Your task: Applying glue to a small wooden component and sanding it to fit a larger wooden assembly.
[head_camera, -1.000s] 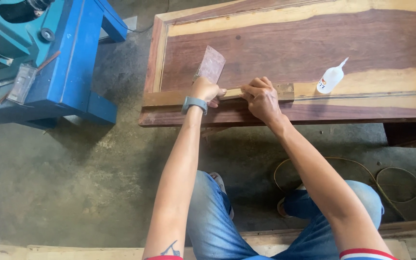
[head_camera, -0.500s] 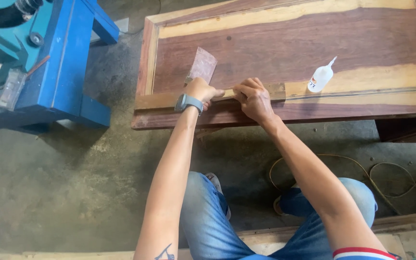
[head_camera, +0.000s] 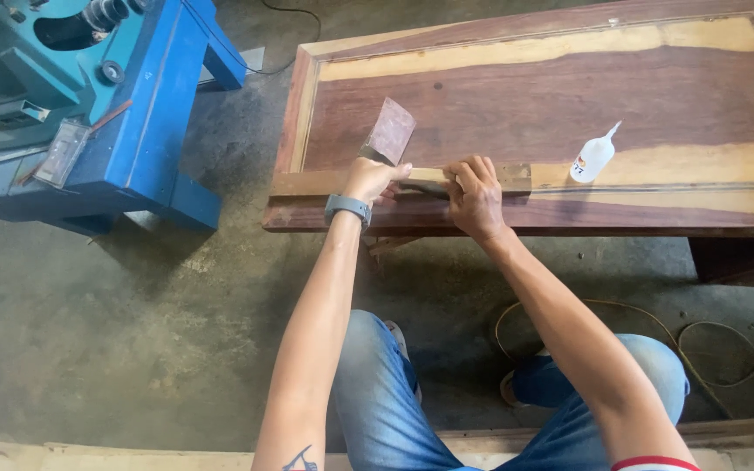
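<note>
The left hand (head_camera: 368, 179) pinches a thin, floppy sandpaper sheet (head_camera: 389, 131) by its lower edge; the right hand (head_camera: 475, 187) fingers press the stiff, light wood strip (head_camera: 325, 181) onto the worktop (head_camera: 569, 87).

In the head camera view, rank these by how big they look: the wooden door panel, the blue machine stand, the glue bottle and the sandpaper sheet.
1. wooden door panel, cut off at the right edge
2. blue machine stand, also cut off by the frame
3. sandpaper sheet, part hidden by the left hand
4. glue bottle
</note>
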